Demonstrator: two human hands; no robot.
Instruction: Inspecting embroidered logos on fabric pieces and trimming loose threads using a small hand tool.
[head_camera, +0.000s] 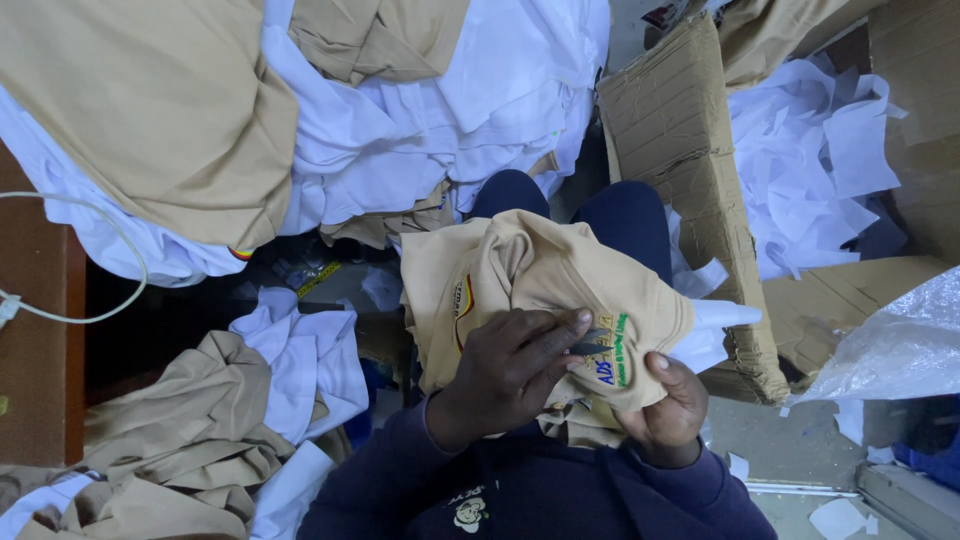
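The small dark metal tool (590, 345) is mostly hidden between the left hand (505, 375) fingers and the tan embroidered cloth garment (520, 290), so its kind cannot be told. The right hand (668, 405) palm lies concealed under that cloth. The torn brown cardboard box (680, 150) runs off the top edge.

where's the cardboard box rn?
In the head view, the cardboard box sits upper right, just right of the person's knees, with white paper scraps inside and the tan garment in the hands at its lower left.
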